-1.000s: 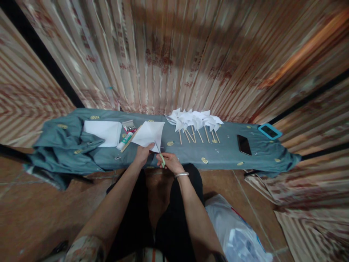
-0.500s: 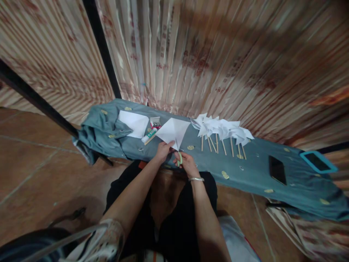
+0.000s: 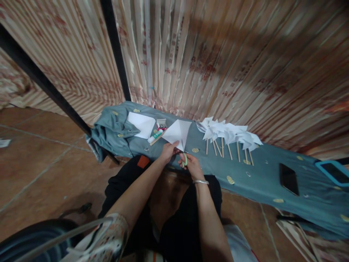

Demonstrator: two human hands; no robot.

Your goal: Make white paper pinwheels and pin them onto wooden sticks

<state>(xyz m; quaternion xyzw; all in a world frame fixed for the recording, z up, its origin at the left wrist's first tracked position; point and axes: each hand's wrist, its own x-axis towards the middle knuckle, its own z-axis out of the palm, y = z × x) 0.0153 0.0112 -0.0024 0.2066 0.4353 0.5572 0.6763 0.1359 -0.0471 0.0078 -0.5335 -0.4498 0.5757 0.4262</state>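
Note:
My left hand (image 3: pixel 169 151) pinches the lower corner of a creased white paper sheet (image 3: pixel 176 131) at the front edge of the cloth-covered table. Close beside it, my right hand (image 3: pixel 191 163) grips a pair of scissors (image 3: pixel 184 160) by their light green handles. The blades reach the paper's lower corner, but how far they cut in is too small to tell. Left of the sheet lie a glue stick (image 3: pixel 155 136), a thin wooden stick and a small open box of pins (image 3: pixel 161 125). A white paper stack (image 3: pixel 141 124) rests farther left.
Several white paper pinwheels (image 3: pixel 230 131) on wooden sticks lie in a row to the right. A dark phone (image 3: pixel 289 179) and a blue-framed device (image 3: pixel 334 172) sit at the table's right end. Black metal posts (image 3: pixel 116 51) stand behind and left, before a striped curtain.
The view has shifted a little, so the table and its things appear farther right. Both hands keep their holds on the paper and the scissors.

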